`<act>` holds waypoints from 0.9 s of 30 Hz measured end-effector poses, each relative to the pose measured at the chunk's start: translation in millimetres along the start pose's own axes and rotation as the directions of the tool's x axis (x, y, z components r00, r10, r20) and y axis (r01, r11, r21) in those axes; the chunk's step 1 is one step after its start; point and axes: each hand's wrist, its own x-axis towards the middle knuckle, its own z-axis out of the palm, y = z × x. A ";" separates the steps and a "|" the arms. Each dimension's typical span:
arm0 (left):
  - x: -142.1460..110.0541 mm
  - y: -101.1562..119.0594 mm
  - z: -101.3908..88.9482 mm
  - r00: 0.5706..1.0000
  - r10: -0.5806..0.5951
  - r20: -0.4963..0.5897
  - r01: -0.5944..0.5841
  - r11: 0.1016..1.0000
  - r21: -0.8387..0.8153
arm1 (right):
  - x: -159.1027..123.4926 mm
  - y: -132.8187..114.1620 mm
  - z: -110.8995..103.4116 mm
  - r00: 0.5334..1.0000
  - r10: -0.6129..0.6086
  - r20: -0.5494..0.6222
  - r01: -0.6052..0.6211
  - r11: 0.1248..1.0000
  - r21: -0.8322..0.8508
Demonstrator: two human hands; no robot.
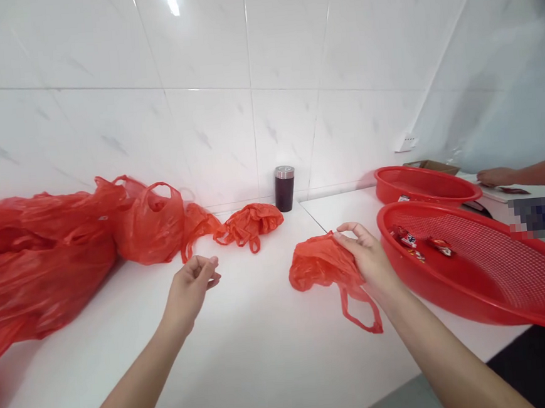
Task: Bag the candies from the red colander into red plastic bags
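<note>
My right hand (368, 256) pinches a crumpled red plastic bag (322, 263) by its edge, with one loop handle hanging below over the white table (247, 357). Loosely curled above the table, my left hand (197, 288) shows nothing between its fingers. Beyond it lies a small crumpled red plastic bag (255, 221), with another one (198, 222) to its left. A fuller red bag with upright handles (149, 223) leans against a large heap of red plastic bags (41, 266) at the left.
A dark tumbler (284, 190) stands by the tiled wall. To the right, a red perforated basket (451, 322) holds several small wrapped packets (440, 245), and a second red basket (427, 198) sits behind. Another person's hand (494, 177) rests at the far right.
</note>
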 end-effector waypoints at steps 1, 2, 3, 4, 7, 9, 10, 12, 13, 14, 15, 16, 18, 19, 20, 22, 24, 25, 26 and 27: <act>-8.2 4.2 5.9 0.996 0.084 0.007 -0.084 0.994 0.074 | -2.3 -1.8 5.1 1.000 -0.011 0.018 0.012 0.999 -0.049; -17.7 8.8 15.0 0.981 0.183 0.058 -0.190 0.970 0.154 | -5.4 -3.1 12.8 0.998 -0.021 0.057 0.027 0.994 -0.104; -27.4 12.9 26.1 0.951 0.274 0.144 -0.301 0.928 0.221 | -9.1 -4.0 22.2 0.994 -0.031 0.108 0.048 0.987 -0.155; -36.3 16.2 37.7 0.906 0.342 0.249 -0.404 0.875 0.268 | -13.2 -4.8 32.2 0.986 -0.046 0.163 0.077 0.978 -0.196; -50.5 18.8 64.5 0.825 0.406 0.392 -0.525 0.809 0.266 | -25.4 -6.1 56.8 0.951 -0.114 0.286 0.196 0.941 -0.276; -49.5 16.2 70.2 0.889 0.319 0.328 -0.388 0.906 0.171 | -32.6 -5.3 64.4 0.936 -0.179 0.303 0.282 0.897 -0.340; -47.5 14.8 69.9 0.929 0.241 0.281 -0.274 0.958 0.085 | -35.6 -3.5 65.8 0.930 -0.199 0.308 0.313 0.868 -0.385; -43.5 13.3 65.4 0.975 0.058 0.216 -0.026 0.989 -0.148 | -39.7 4.2 65.3 0.917 -0.193 0.350 0.356 0.792 -0.496; -42.1 13.5 61.6 0.979 -0.021 0.202 0.078 0.957 -0.279 | -40.4 10.4 63.9 0.903 -0.173 0.392 0.384 0.735 -0.559; -41.0 14.2 56.9 0.976 -0.097 0.194 0.170 0.900 -0.402 | -39.9 17.8 61.7 0.885 -0.152 0.439 0.422 0.657 -0.624; -40.1 15.0 50.9 0.966 -0.173 0.191 0.248 0.826 -0.507 | -38.1 25.8 58.5 0.867 -0.130 0.481 0.465 0.560 -0.686; -39.0 15.6 43.5 0.953 -0.240 0.186 0.304 0.747 -0.591 | -35.0 33.9 54.1 0.853 -0.106 0.511 0.499 0.450 -0.741; -36.2 14.5 23.9 0.932 -0.324 0.162 0.335 0.600 -0.726 | -25.9 47.3 40.9 0.858 -0.042 0.512 0.506 0.237 -0.829; -34.4 12.3 12.1 0.931 -0.334 0.150 0.320 0.545 -0.775 | -20.7 51.3 32.3 0.878 -0.005 0.479 0.474 0.158 -0.866; -32.8 9.1 -0.3 0.937 -0.319 0.143 0.298 0.514 -0.804 | -15.6 53.2 22.8 0.899 0.031 0.436 0.431 0.106 -0.896; -30.7 0.4 -24.2 0.952 -0.271 0.140 0.269 0.533 -0.802 | -7.8 50.5 3.4 0.924 0.091 0.371 0.363 0.096 -0.927; -31.2 -8.1 -43.0 0.955 -0.238 0.179 0.292 0.627 -0.722 | -4.4 41.4 -12.6 0.918 0.154 0.366 0.333 0.207 -0.920; -32.2 -11.1 -49.8 0.955 -0.217 0.201 0.296 0.681 -0.670 | -4.2 35.7 -18.0 0.904 0.184 0.386 0.324 0.296 -0.899; -33.6 -12.9 -54.6 0.957 -0.193 0.218 0.288 0.737 -0.611 | -4.8 29.9 -21.5 0.889 0.206 0.410 0.311 0.386 -0.868; -35.0 -13.2 -57.8 0.959 -0.165 0.233 0.268 0.797 -0.541 | -6.0 24.4 -22.9 0.882 0.210 0.423 0.294 0.457 -0.840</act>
